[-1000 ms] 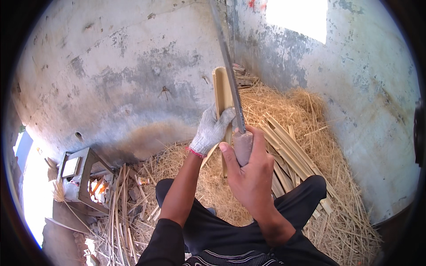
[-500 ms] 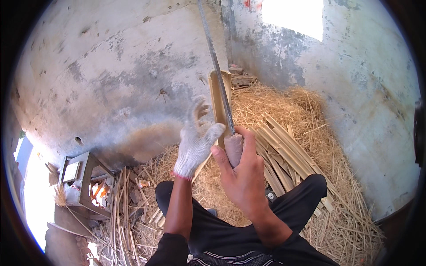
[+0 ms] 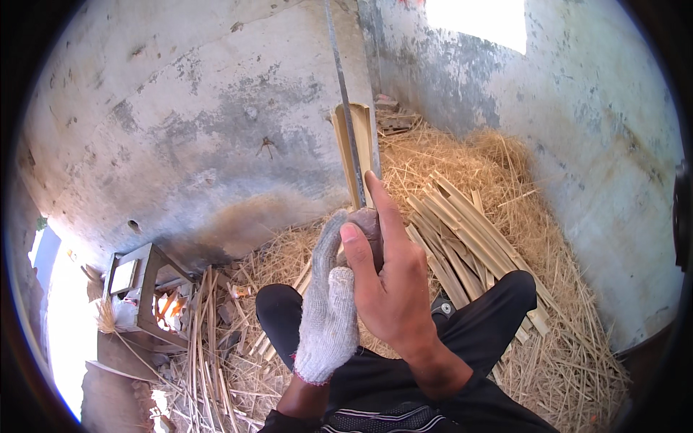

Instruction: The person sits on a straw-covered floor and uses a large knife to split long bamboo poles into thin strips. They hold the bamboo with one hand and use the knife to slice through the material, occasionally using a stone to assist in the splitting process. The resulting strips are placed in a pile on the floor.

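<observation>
The right hand (image 3: pixel 395 283) grips the handle (image 3: pixel 368 225) of a long blade (image 3: pixel 343 94). The gloved left hand (image 3: pixel 328 310) lies beside the handle. A bamboo piece (image 3: pixel 365 141) is behind the blade.

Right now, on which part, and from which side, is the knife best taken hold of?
Probably by the handle, from the person's near right side, as the right hand does. The handle is thick and points toward the person, whereas the blade is thin and runs up and away, in front of the bamboo. I cannot tell which edge is sharp.
</observation>
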The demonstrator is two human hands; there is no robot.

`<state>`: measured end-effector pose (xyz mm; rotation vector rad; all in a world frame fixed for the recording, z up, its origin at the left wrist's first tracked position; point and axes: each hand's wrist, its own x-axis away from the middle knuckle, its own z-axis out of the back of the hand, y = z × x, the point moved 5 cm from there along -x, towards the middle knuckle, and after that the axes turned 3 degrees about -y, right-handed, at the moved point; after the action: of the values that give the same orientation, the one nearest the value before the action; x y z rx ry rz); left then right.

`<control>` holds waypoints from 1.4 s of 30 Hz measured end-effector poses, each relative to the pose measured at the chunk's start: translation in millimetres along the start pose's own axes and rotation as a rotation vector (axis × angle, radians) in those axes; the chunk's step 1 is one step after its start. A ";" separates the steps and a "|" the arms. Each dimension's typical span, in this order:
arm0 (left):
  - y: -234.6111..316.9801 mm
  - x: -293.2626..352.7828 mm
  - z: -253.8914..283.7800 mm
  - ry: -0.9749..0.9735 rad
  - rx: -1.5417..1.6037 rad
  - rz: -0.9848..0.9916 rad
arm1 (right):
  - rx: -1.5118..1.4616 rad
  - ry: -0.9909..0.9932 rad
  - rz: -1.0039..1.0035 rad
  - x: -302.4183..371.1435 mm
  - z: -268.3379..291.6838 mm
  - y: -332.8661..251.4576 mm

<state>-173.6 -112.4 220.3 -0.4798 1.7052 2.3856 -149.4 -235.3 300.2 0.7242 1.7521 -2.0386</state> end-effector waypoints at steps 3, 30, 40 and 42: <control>14.1 -4.6 -0.8 -0.019 0.006 0.029 | 0.022 0.037 0.000 0.0 3.4 -5.9; 68.6 -12.4 74.1 0.168 -0.149 0.084 | 0.310 -0.048 -0.744 -41.8 78.2 296.2; 43.2 -23.9 97.4 0.416 0.288 0.181 | 0.868 -0.310 -1.173 170.3 23.1 618.4; 48.2 -21.8 104.3 0.670 0.188 0.115 | 0.974 -0.321 -1.194 170.3 11.7 639.6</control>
<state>-185.3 -29.1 301.5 -1.2888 2.2337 2.2434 78.4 -345.0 -311.6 -0.6917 0.9042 -3.5397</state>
